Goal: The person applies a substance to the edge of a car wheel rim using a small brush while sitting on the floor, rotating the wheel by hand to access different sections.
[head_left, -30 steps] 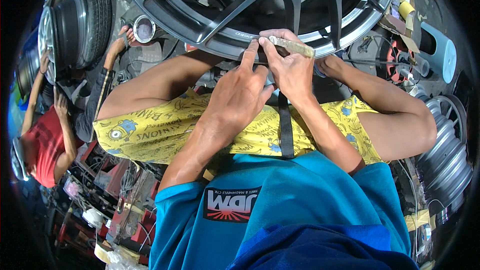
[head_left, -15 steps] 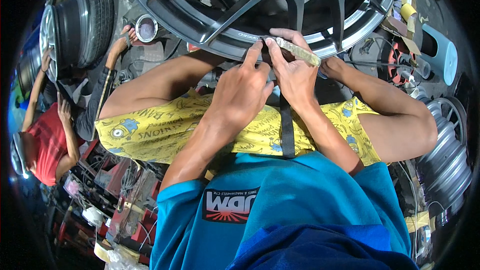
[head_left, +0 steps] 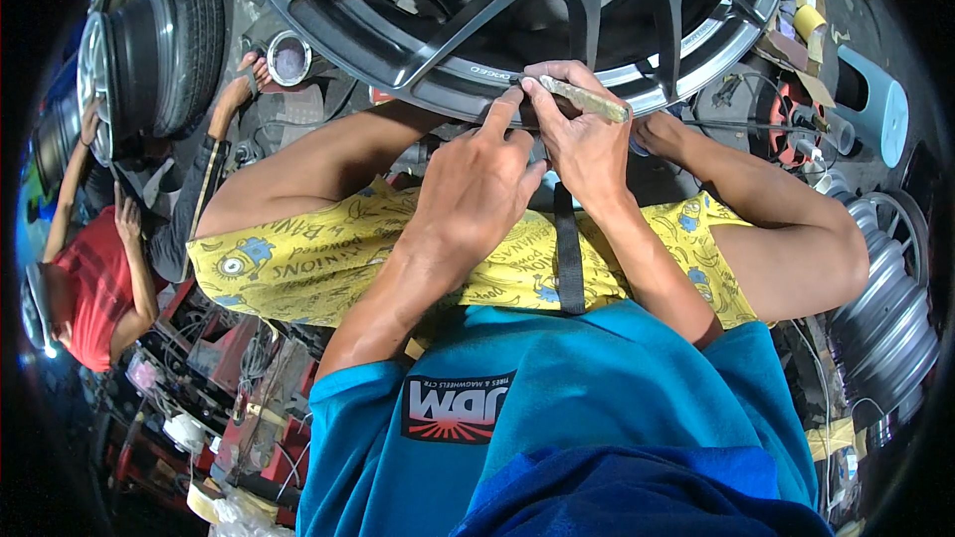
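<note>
A dark grey alloy wheel (head_left: 438, 89) with a bright machined lip rests before me, between my bent legs. My right hand (head_left: 589, 149) pinches a slim tool with a pale, tape-like wrapped handle (head_left: 587, 99). Its tip meets the near edge of the wheel, beside raised lettering; the exact kind of tool does not show. My left hand (head_left: 468, 184) lies next to it with the index finger stretched out, its fingertip on the rim by the tool's tip. The other left fingers are curled loosely and hold nothing visible.
At the left a person in a red shirt (head_left: 95, 278) handles a wheel with a tyre (head_left: 179, 50). A round metal can (head_left: 288, 58) stands nearby. To the right are a light blue stool (head_left: 875, 104), a red cable reel (head_left: 786, 129) and silver rims (head_left: 885, 318).
My right hand and the tool have shifted slightly left along the rim, and the handle's rear end has swung a little away from me. My left hand stays nearly in place.
</note>
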Available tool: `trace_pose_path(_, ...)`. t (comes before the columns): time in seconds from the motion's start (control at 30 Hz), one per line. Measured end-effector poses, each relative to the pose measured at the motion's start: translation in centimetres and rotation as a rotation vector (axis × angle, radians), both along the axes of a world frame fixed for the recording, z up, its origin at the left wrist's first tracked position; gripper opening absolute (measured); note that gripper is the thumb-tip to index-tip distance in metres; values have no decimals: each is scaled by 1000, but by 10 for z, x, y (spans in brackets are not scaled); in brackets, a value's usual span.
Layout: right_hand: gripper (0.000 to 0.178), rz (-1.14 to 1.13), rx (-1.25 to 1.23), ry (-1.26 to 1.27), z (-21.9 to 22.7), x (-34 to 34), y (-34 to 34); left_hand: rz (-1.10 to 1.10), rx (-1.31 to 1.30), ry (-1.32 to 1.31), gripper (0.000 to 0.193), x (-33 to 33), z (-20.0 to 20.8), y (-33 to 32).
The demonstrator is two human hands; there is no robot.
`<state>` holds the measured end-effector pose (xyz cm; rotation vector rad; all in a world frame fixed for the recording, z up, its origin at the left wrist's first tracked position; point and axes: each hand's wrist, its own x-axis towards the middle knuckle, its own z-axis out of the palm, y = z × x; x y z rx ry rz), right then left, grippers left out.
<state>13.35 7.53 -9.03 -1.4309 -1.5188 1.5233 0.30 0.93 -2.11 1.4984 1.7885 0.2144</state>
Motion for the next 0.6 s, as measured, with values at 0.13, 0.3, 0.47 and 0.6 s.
trace_pose_path(0.13,14,20,-45,-10,2,1,1,-2,-16,4,22,0,0,0)
trace_pose_path(0.3,14,30,28,-27,-2,1,1,4,-20,-7,24,0,1,0)
trace_pose_path(0.47,14,15,38,6,-7,1,0,-5,-14,-7,25,1,1,0)
trace_pose_path(0.6,14,35,8,-21,-2,1,2,-2,-32,-9,25,0,3,2)
